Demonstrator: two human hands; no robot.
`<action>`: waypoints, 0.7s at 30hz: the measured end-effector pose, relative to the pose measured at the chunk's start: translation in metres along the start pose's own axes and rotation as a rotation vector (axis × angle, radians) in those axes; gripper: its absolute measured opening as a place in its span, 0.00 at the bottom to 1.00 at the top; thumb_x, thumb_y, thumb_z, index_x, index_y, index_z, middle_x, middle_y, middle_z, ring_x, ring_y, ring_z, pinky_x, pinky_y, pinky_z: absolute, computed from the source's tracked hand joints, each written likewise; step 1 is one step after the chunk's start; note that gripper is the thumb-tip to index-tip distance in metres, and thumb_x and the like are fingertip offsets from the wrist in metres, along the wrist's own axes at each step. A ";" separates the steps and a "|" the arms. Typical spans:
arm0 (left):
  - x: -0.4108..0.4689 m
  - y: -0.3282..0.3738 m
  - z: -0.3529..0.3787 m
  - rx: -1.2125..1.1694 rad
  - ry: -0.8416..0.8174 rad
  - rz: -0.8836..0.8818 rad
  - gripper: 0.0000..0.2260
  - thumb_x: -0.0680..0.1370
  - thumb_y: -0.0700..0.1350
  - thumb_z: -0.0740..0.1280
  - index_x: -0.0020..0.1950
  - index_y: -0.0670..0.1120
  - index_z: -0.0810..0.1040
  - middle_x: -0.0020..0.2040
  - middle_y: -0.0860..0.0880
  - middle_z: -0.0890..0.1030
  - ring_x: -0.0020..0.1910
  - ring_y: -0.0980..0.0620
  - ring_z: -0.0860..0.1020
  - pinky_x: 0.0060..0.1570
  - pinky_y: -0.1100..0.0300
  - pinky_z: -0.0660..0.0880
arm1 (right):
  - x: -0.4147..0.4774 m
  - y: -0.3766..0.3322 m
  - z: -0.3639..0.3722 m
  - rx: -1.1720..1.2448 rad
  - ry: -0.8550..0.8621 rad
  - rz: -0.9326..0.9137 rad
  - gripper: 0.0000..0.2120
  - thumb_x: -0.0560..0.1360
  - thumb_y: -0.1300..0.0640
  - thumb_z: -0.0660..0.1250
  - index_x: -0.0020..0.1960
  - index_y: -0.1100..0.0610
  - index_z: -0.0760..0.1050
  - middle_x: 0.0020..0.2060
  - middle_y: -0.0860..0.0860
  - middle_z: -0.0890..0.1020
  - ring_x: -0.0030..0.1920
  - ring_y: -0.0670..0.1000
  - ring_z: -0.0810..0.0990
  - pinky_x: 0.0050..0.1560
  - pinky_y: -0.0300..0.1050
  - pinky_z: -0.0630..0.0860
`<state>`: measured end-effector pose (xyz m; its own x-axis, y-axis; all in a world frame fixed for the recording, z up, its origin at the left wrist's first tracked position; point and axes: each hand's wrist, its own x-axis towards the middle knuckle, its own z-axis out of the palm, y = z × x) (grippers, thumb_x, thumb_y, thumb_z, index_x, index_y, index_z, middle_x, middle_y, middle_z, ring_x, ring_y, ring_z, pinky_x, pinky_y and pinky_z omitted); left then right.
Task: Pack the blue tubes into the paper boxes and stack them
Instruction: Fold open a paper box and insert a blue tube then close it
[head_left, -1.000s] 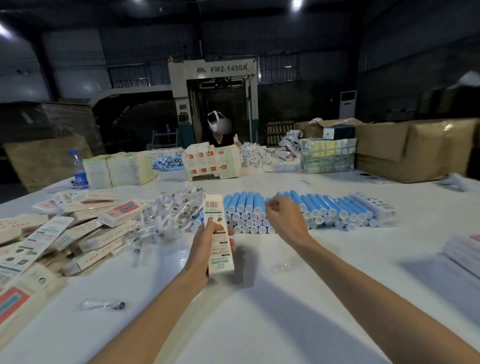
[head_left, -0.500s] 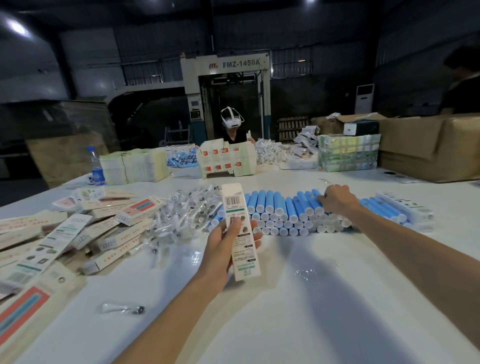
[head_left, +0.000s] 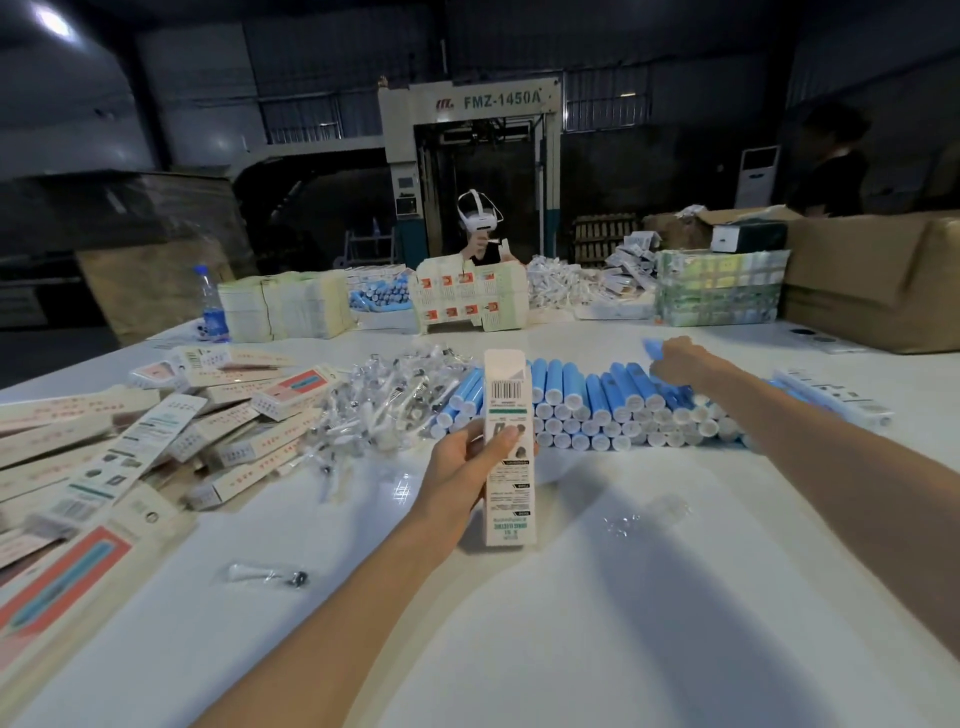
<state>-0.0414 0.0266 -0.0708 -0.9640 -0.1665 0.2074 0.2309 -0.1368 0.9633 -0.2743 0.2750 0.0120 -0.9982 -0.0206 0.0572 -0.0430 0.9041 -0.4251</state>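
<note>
My left hand grips a tall white paper box upright over the white table, its top flap open. Behind it lies a stacked row of several blue tubes with white caps facing me. My right hand is over the right part of that row, its fingers curled round a blue tube lifted just above the pile.
A heap of flat paper boxes covers the left of the table, with clear plastic-wrapped parts beside it. One wrapped part lies alone near me. A packed box lies far right. Across the table a person works among stacks and cartons.
My right hand travelled rightwards along the tube row and has lifted one blue tube off the pile. My left hand kept the box upright, raising it slightly.
</note>
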 end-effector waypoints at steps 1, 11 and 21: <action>0.000 0.000 0.000 0.003 -0.005 -0.002 0.14 0.83 0.46 0.72 0.68 0.46 0.81 0.59 0.42 0.88 0.60 0.42 0.86 0.58 0.51 0.82 | -0.004 -0.001 -0.003 0.129 0.047 0.033 0.23 0.85 0.58 0.59 0.76 0.70 0.62 0.71 0.67 0.70 0.66 0.64 0.75 0.55 0.53 0.72; -0.004 -0.001 0.004 -0.008 -0.053 -0.001 0.19 0.79 0.50 0.76 0.68 0.45 0.81 0.59 0.41 0.87 0.59 0.40 0.86 0.55 0.51 0.83 | -0.121 -0.069 -0.035 1.359 -0.125 -0.536 0.12 0.86 0.56 0.64 0.63 0.63 0.76 0.56 0.57 0.86 0.58 0.50 0.84 0.58 0.46 0.81; -0.008 0.003 0.008 0.025 -0.035 0.008 0.16 0.81 0.47 0.74 0.67 0.45 0.81 0.58 0.41 0.88 0.58 0.40 0.86 0.51 0.56 0.83 | -0.137 -0.099 -0.007 0.922 -0.068 -0.568 0.39 0.79 0.63 0.73 0.79 0.48 0.53 0.60 0.55 0.79 0.56 0.53 0.85 0.57 0.47 0.81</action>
<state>-0.0337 0.0357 -0.0683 -0.9664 -0.1330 0.2202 0.2353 -0.1116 0.9655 -0.1334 0.1914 0.0523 -0.8215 -0.3838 0.4216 -0.4868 0.0872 -0.8691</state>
